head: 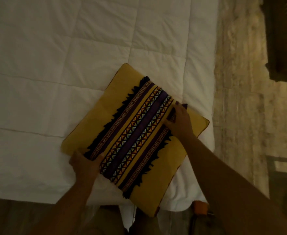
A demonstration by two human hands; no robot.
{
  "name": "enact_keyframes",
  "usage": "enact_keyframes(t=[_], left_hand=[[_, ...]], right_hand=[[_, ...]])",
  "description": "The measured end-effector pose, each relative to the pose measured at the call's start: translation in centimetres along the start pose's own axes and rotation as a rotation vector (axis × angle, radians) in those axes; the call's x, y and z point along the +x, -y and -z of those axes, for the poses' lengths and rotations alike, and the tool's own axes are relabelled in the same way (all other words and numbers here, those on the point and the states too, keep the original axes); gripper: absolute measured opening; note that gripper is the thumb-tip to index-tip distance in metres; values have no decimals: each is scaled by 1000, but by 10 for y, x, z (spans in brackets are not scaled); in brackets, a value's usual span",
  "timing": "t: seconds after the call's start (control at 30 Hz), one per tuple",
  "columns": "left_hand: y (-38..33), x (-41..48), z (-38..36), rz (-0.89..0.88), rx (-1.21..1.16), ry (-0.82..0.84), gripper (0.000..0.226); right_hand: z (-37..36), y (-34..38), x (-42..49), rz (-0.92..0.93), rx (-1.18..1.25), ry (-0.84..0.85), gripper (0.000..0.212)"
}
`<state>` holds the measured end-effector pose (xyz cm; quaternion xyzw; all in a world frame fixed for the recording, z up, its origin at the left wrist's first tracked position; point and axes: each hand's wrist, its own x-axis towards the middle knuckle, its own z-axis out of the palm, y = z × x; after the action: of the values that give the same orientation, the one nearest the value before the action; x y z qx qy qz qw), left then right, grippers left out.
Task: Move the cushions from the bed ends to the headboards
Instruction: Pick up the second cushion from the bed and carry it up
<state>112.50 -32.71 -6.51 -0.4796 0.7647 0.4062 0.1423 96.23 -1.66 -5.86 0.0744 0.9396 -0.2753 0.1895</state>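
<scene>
White quilted cover spreads over the big bed [71, 65], which fills most of the view. The yellow cushion [134, 138] lies on the bed's near end, close to the near right corner, and one corner of it hangs past the near edge. It sits turned like a diamond. Its bright patterned stripe runs from near left to far right.

The left hand [85, 164] grips the cushion's near left side, thumb on top and fingers tucked under. The right hand [178, 118] holds the far right side, fingers curled down over the stripe's fringe. Both hands are closed on the cushion, one on each end of the stripe, so it is ready to lift. The left hand is nearer to the person.

The headboard is not in view; it is likely beyond the far edge. The cover ahead has nothing on it. Pale floor [237, 99] and dark furniture [285, 36] lie past the bed's right edge.
</scene>
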Motion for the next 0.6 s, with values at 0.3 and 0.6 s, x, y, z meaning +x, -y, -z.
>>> enact_keyframes(t=[0.3, 0.6], left_hand=[[-87, 68, 32, -429, 288, 226, 104], [-131, 136, -4, -586, 629, 482, 98]], right_hand=[[-50, -47, -104, -273, 91, -19, 112], [-91, -64, -143, -655, 565, -139, 110]])
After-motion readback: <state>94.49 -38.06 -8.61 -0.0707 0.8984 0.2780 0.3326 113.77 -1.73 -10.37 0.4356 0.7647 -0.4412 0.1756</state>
